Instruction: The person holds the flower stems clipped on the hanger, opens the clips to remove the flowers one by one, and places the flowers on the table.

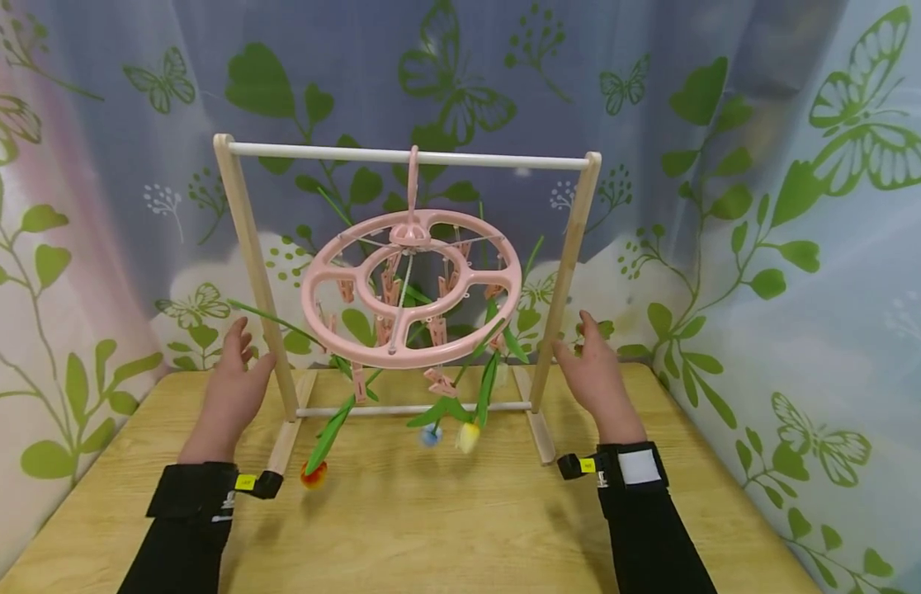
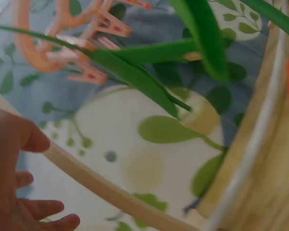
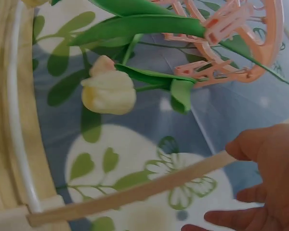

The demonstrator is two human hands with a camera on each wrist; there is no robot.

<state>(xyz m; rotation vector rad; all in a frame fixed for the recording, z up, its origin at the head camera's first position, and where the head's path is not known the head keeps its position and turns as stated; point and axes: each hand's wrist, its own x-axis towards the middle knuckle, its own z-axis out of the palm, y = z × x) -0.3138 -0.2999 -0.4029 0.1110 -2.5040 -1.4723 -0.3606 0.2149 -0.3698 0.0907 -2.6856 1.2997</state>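
My left hand is at the left wooden post of a small rack, thumb at the wood and fingers spread loosely behind it. On the other side, my right hand is placed the same way at the right post, fingers extended. A round pink clip hanger hangs by its hook from the white top rod. Its clips hold artificial tulips head down: an orange-red one, a blue one and a yellow one. The right wrist view shows a pale tulip.
The rack stands on a wooden table, its feet joined by a low white rod. Curtains with leaves and butterflies enclose the table at the back and sides. Green stems stick out around the hanger.
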